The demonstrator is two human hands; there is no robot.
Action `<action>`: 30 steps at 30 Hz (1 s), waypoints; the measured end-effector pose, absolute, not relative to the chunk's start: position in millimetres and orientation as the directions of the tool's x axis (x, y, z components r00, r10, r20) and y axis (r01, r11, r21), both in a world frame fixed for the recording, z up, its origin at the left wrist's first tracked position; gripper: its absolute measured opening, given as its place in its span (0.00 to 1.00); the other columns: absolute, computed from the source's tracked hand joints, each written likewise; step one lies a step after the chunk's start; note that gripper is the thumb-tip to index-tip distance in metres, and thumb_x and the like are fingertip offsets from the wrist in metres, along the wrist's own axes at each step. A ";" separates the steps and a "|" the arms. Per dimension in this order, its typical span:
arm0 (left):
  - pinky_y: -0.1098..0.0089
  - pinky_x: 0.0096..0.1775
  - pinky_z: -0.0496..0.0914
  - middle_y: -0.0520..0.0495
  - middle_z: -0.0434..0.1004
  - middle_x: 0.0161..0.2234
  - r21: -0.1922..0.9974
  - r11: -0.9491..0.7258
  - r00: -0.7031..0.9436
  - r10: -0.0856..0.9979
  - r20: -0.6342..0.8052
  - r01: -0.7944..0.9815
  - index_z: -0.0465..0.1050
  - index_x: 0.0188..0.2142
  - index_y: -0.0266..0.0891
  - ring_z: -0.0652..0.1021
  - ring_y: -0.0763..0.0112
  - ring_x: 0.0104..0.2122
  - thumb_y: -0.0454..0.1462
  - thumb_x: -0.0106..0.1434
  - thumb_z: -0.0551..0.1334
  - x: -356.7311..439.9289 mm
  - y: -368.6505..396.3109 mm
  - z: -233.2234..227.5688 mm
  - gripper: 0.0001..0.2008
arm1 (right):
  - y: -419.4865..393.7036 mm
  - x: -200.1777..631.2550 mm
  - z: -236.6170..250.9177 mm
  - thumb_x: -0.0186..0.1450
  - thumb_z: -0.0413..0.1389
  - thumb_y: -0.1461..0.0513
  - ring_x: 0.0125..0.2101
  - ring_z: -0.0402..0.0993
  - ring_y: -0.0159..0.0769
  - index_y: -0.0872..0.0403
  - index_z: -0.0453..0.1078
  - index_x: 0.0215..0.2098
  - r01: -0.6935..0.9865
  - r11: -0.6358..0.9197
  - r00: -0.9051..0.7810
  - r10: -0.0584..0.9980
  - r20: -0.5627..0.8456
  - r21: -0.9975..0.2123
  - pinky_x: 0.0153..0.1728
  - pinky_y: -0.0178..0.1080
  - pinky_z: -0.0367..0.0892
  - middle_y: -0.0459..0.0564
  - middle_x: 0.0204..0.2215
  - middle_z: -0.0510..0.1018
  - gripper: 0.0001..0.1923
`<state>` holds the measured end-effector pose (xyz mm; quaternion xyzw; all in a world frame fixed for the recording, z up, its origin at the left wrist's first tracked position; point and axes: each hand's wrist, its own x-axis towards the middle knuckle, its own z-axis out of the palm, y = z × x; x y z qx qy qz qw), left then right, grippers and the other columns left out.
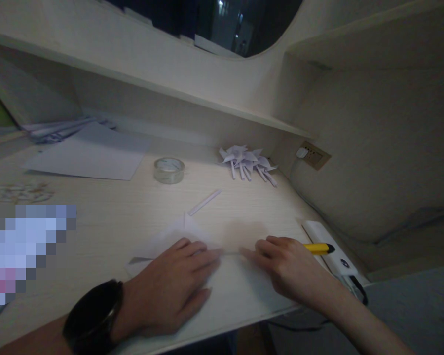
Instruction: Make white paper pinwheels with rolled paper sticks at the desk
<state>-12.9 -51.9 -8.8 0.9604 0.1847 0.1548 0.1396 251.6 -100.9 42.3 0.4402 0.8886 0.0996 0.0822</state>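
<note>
A white sheet of paper (240, 283) lies on the pale wooden desk (107, 217) near its front edge, partly folded, with a raised corner at the upper left. My left hand (170, 288) lies flat on the paper, fingers pointing right, a black watch on its wrist. My right hand (284, 266) presses the paper with its fingertips, which almost meet those of the left hand along a crease. Neither hand grips anything.
A roll of clear tape (169, 170), a thin paper strip (204, 202), a pile of folded paper pinwheels (248, 161) and loose sheets (89, 155) lie farther back. A yellow-handled tool (318, 248) and a white power strip (333, 256) sit right of my right hand. A shelf overhangs behind.
</note>
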 end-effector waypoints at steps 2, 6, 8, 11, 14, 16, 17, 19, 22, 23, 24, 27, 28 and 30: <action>0.53 0.53 0.61 0.44 0.66 0.57 0.327 -0.892 0.870 0.406 0.279 0.312 0.64 0.56 0.42 0.68 0.56 0.52 0.38 0.64 0.55 -12.7 -51.9 -10.6 0.20 | -100.8 252.3 41.5 0.61 0.49 0.73 0.28 0.65 0.35 0.50 0.64 0.55 0.766 0.591 -0.599 0.799 -0.052 0.253 0.28 0.38 0.56 0.47 0.30 0.73 0.25; 0.55 0.52 0.62 0.43 0.68 0.55 0.351 -0.891 0.848 0.407 0.338 0.288 0.65 0.55 0.43 0.69 0.57 0.51 0.38 0.65 0.54 -13.8 -51.9 -9.9 0.19 | -101.2 252.9 41.2 0.61 0.49 0.72 0.28 0.66 0.35 0.51 0.63 0.55 0.764 0.594 -0.601 0.797 -0.057 0.252 0.28 0.38 0.57 0.47 0.30 0.73 0.25; 0.56 0.51 0.63 0.44 0.70 0.52 0.361 -0.890 0.855 0.400 0.330 0.277 0.65 0.55 0.43 0.70 0.58 0.49 0.38 0.65 0.53 -13.7 -51.8 -8.7 0.19 | -101.9 252.2 41.7 0.61 0.49 0.72 0.28 0.66 0.35 0.50 0.63 0.55 0.767 0.591 -0.596 0.801 -0.062 0.251 0.28 0.39 0.57 0.47 0.31 0.74 0.25; 0.56 0.50 0.63 0.44 0.71 0.51 0.356 -0.894 0.861 0.392 0.323 0.274 0.64 0.56 0.43 0.70 0.58 0.48 0.38 0.65 0.54 -12.7 -51.5 -8.2 0.19 | -103.0 250.7 42.8 0.62 0.49 0.72 0.28 0.66 0.35 0.51 0.63 0.55 0.771 0.585 -0.589 0.805 -0.069 0.250 0.28 0.39 0.57 0.47 0.31 0.74 0.24; 0.56 0.50 0.62 0.44 0.72 0.50 0.348 -0.896 0.860 0.391 0.328 0.275 0.64 0.56 0.42 0.70 0.58 0.47 0.38 0.65 0.54 -11.7 -51.3 -8.9 0.19 | -103.4 249.9 43.8 0.62 0.49 0.72 0.29 0.66 0.36 0.51 0.63 0.55 0.768 0.589 -0.593 0.802 -0.070 0.250 0.28 0.39 0.57 0.47 0.31 0.74 0.24; 0.56 0.50 0.62 0.44 0.72 0.50 0.345 -0.896 0.859 0.393 0.327 0.279 0.64 0.55 0.42 0.70 0.58 0.47 0.37 0.65 0.54 -10.8 -51.3 -9.5 0.19 | -103.2 249.8 44.4 0.62 0.48 0.72 0.28 0.66 0.35 0.50 0.63 0.56 0.767 0.588 -0.593 0.803 -0.069 0.257 0.28 0.39 0.57 0.48 0.31 0.74 0.24; 0.57 0.50 0.62 0.44 0.72 0.50 0.346 -0.896 0.858 0.394 0.329 0.279 0.65 0.55 0.42 0.70 0.58 0.47 0.37 0.65 0.54 -10.3 -51.3 -9.9 0.19 | -103.0 249.8 44.5 0.62 0.48 0.72 0.28 0.66 0.35 0.50 0.63 0.56 0.766 0.587 -0.592 0.803 -0.068 0.261 0.28 0.38 0.57 0.48 0.31 0.74 0.24; 0.57 0.50 0.62 0.43 0.72 0.49 0.350 -0.895 0.852 0.396 0.342 0.276 0.65 0.55 0.42 0.70 0.59 0.47 0.38 0.65 0.53 -9.2 -51.4 -10.6 0.18 | -102.6 250.0 44.5 0.62 0.48 0.72 0.28 0.66 0.35 0.50 0.63 0.56 0.764 0.587 -0.593 0.802 -0.066 0.269 0.28 0.38 0.57 0.48 0.31 0.74 0.24; 0.57 0.50 0.62 0.44 0.72 0.49 0.357 -0.891 0.845 0.407 0.348 0.282 0.66 0.54 0.42 0.70 0.59 0.47 0.38 0.66 0.53 -8.4 -51.7 -11.0 0.17 | -102.4 250.2 44.1 0.63 0.49 0.72 0.28 0.66 0.35 0.50 0.63 0.55 0.755 0.596 -0.606 0.793 -0.056 0.274 0.28 0.38 0.56 0.48 0.30 0.74 0.24; 0.57 0.50 0.62 0.44 0.73 0.49 0.358 -0.889 0.845 0.410 0.344 0.285 0.66 0.54 0.42 0.70 0.59 0.47 0.38 0.66 0.53 -8.6 -51.8 -10.9 0.17 | -102.5 250.2 44.1 0.63 0.49 0.72 0.28 0.66 0.35 0.51 0.63 0.55 0.753 0.597 -0.608 0.792 -0.054 0.276 0.28 0.38 0.56 0.48 0.30 0.74 0.24; 0.57 0.50 0.62 0.44 0.73 0.49 0.358 -0.888 0.846 0.412 0.338 0.289 0.66 0.54 0.42 0.70 0.59 0.47 0.38 0.66 0.53 -9.1 -51.9 -10.6 0.17 | -102.7 250.1 44.4 0.63 0.49 0.72 0.28 0.66 0.35 0.51 0.64 0.55 0.753 0.597 -0.609 0.792 -0.051 0.278 0.28 0.38 0.56 0.48 0.30 0.74 0.23; 0.57 0.50 0.61 0.44 0.73 0.49 0.358 -0.889 0.852 0.406 0.330 0.285 0.66 0.55 0.42 0.70 0.59 0.47 0.38 0.66 0.53 -11.6 -52.1 -9.3 0.18 | -103.1 249.0 46.2 0.63 0.49 0.72 0.28 0.66 0.34 0.51 0.64 0.54 0.759 0.588 -0.599 0.799 -0.053 0.279 0.28 0.38 0.56 0.47 0.30 0.74 0.23; 0.57 0.50 0.61 0.44 0.72 0.50 0.360 -0.889 0.852 0.405 0.331 0.283 0.65 0.55 0.43 0.70 0.59 0.47 0.38 0.66 0.53 -12.2 -52.1 -9.0 0.18 | -103.3 248.5 46.9 0.63 0.49 0.72 0.28 0.67 0.35 0.51 0.64 0.54 0.760 0.587 -0.597 0.800 -0.057 0.278 0.28 0.38 0.56 0.47 0.30 0.74 0.23; 0.57 0.50 0.61 0.44 0.72 0.50 0.362 -0.889 0.850 0.405 0.337 0.280 0.65 0.56 0.43 0.70 0.59 0.47 0.38 0.66 0.52 -12.6 -52.1 -8.8 0.19 | -103.5 247.7 47.7 0.62 0.48 0.72 0.28 0.67 0.35 0.51 0.64 0.54 0.760 0.589 -0.595 0.801 -0.068 0.275 0.28 0.38 0.56 0.47 0.30 0.74 0.24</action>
